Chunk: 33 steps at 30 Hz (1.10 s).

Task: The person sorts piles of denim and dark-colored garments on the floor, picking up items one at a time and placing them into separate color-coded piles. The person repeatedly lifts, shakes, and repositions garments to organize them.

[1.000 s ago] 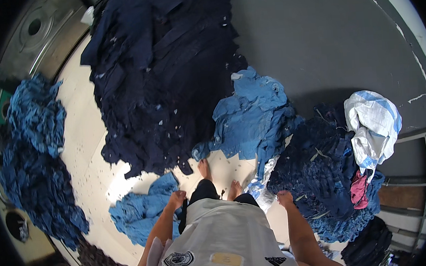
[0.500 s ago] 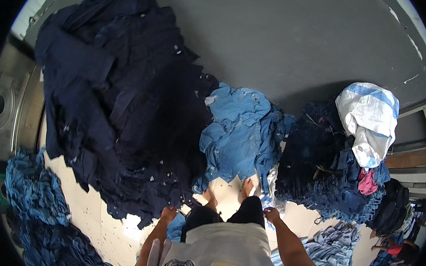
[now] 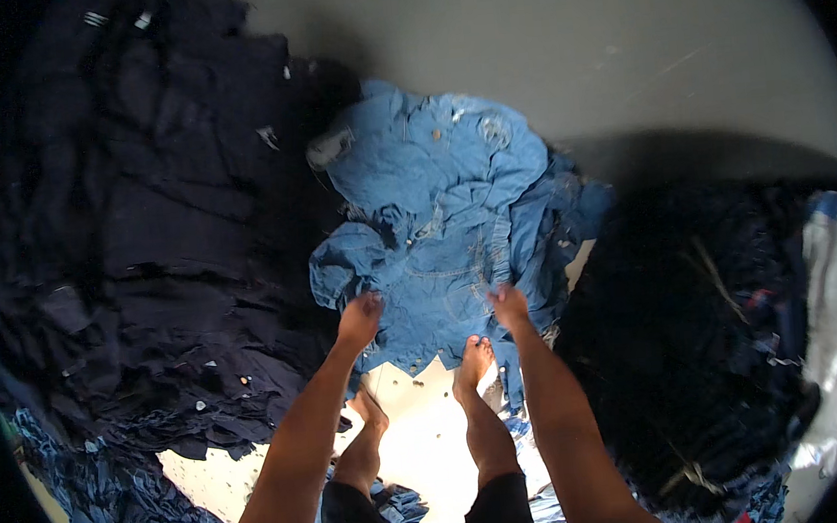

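Note:
A heap of light blue denim garments (image 3: 429, 270) lies in front of my feet, crumpled, with seams showing. At its near left part is my left hand (image 3: 362, 317), the fingers curled in against the cloth. My right hand (image 3: 509, 306) is at the near right part of the same heap, its fingers also bent onto the fabric. Both hands look closed on the top blue denim garment, though the fingertips are slightly blurred. Between the hands the cloth lies loosely rumpled, its ragged near edge on the floor.
A large dark navy cloth pile (image 3: 161, 242) rises on the left. On the right stand another dark pile (image 3: 680, 339) and a white sack (image 3: 832, 327). A grey wall (image 3: 559, 44) is behind. More blue cloth (image 3: 113, 502) lies at the lower left. My bare feet (image 3: 474, 363) are on pale floor.
My view has dipped toward the blue heap. Both hands have moved from beside my thighs forward onto the light blue denim, and my arms are now stretched out.

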Each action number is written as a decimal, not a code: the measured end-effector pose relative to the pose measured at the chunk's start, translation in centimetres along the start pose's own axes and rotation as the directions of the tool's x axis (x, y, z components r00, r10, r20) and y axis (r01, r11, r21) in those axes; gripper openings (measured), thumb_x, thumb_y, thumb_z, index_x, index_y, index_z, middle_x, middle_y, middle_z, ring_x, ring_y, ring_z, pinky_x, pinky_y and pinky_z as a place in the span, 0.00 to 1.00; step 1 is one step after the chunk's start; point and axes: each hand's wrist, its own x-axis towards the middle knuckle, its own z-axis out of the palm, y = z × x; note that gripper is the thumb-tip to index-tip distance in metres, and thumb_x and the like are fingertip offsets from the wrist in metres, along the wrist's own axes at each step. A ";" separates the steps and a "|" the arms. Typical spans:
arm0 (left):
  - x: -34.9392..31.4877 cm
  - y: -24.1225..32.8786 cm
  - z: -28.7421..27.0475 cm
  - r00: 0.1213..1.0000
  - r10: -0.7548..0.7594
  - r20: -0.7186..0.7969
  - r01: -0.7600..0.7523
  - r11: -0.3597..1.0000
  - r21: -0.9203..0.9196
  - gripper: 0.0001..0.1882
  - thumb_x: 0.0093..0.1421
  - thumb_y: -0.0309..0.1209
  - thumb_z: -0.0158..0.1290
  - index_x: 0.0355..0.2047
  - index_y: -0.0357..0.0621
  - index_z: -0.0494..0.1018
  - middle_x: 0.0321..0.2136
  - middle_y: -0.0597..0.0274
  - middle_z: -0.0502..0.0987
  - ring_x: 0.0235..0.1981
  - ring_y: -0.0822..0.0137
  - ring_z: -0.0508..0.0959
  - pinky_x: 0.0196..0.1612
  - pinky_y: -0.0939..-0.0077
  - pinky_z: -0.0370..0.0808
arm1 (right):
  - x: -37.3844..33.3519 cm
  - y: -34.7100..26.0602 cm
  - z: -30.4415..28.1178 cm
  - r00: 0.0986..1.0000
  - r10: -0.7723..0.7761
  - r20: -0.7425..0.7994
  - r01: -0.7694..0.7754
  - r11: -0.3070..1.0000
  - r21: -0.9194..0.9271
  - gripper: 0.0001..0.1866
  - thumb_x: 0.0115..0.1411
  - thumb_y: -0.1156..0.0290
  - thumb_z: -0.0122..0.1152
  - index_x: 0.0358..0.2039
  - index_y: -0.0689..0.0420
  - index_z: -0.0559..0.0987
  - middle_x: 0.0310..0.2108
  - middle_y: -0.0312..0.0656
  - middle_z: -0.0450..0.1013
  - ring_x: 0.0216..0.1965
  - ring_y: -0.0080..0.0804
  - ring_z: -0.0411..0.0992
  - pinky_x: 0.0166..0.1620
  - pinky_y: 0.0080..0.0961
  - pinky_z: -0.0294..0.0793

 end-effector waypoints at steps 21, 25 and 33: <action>-24.6 -8.7 -8.2 0.964 -0.194 -0.181 0.146 0.957 -0.250 0.13 0.64 0.34 0.51 0.45 0.43 0.76 0.46 0.56 0.65 0.46 0.66 0.71 0.37 0.72 0.76 | -33.2 -3.8 -11.2 0.967 0.190 0.172 -0.256 0.752 0.607 0.18 0.50 0.69 0.61 0.38 0.69 0.75 0.35 0.56 0.75 0.39 0.46 0.74 0.45 0.35 0.70; -28.3 -19.6 -14.2 0.606 -0.702 -0.375 0.369 0.665 -0.649 0.16 0.61 0.37 0.55 0.43 0.39 0.70 0.42 0.56 0.70 0.37 0.62 0.75 0.35 0.68 0.76 | -43.9 -5.5 -19.7 0.868 0.391 0.306 -0.496 0.660 0.564 0.24 0.51 0.66 0.65 0.44 0.70 0.74 0.40 0.52 0.74 0.41 0.41 0.72 0.45 0.37 0.70; -11.5 -8.2 -3.6 0.837 0.013 -0.546 0.194 0.927 0.320 0.40 0.53 0.32 0.55 0.62 0.29 0.50 0.62 0.37 0.55 0.65 0.43 0.54 0.67 0.57 0.51 | -48.6 -8.7 -17.7 0.840 0.504 0.202 -0.528 0.672 0.519 0.17 0.58 0.61 0.62 0.32 0.66 0.77 0.22 0.45 0.74 0.26 0.35 0.68 0.34 0.40 0.68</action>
